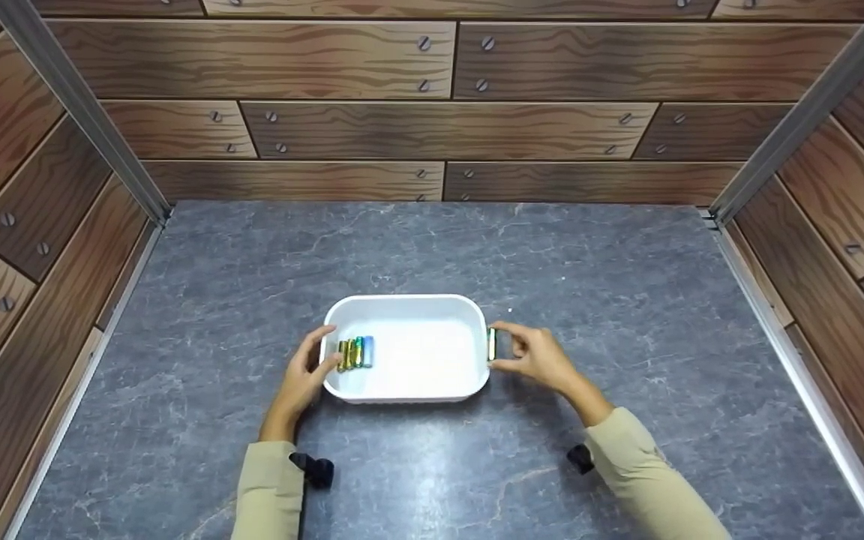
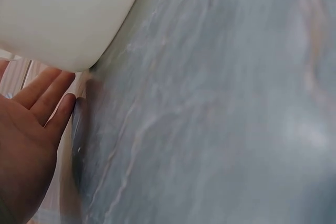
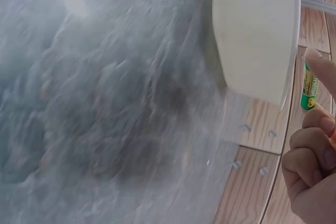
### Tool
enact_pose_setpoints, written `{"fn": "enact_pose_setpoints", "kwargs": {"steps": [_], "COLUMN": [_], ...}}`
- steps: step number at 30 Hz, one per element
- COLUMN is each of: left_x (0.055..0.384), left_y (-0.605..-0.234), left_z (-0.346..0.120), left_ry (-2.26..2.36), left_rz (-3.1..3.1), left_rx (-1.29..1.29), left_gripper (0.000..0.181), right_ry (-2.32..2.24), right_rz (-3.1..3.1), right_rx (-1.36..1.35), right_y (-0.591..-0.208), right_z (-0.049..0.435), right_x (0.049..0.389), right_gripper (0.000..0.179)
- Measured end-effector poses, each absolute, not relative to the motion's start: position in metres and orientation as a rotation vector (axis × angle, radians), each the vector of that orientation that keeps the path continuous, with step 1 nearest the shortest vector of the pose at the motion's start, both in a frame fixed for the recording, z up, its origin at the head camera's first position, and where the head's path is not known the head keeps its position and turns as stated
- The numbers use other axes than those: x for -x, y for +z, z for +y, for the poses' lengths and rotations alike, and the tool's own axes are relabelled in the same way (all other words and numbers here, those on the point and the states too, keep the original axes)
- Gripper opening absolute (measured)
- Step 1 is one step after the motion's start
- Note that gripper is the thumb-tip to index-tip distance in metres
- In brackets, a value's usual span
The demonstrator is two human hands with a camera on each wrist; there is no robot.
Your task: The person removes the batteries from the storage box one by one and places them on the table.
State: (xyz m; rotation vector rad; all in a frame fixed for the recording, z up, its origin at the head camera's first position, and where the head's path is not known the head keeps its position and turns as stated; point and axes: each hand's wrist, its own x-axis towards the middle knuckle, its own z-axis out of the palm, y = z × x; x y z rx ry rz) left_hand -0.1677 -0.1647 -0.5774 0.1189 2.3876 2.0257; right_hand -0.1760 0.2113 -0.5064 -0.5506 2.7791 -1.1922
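Observation:
A white tray point(image 1: 417, 360) with rounded corners sits on the grey marbled table. Several batteries point(image 1: 355, 352), gold, green and blue, stand side by side inside its left end. My left hand point(image 1: 303, 375) holds the tray's left end, its thumb over the rim close by the batteries. Seen from the left wrist, the fingers point(image 2: 50, 95) reach along the outside of the tray wall. Just beyond the tray's right rim, my right hand point(image 1: 541, 360) pinches a green and gold battery point(image 3: 310, 86) by its two ends, between thumb and index finger; the other fingers are curled.
Wood-patterned walls point(image 1: 447, 127) enclose the table point(image 1: 432, 247) at the back and both sides, with metal rails point(image 1: 799, 375) along the edges. Dark devices point(image 1: 314, 470) are strapped at both wrists. A tiny white speck lies right of the tray.

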Motion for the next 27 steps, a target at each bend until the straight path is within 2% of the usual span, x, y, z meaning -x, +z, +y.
{"fn": "enact_pose_setpoints", "kwargs": {"steps": [18,27], "left_x": [0.170,0.171], "left_y": [-0.582,-0.582], "left_z": [-0.164,-0.168], "left_ry": [2.062,2.086], "left_rz": [2.358,2.318], "left_rx": [-0.157,-0.153], "left_gripper": [0.048,0.049], "right_ry": [-1.031,-0.917], "right_rz": [2.754,2.751], "right_rx": [0.492,0.389], "right_y": [-0.542,-0.546], "right_z": [0.242,0.241], "right_x": [0.190,0.197], "right_gripper": [0.055,0.057]}}
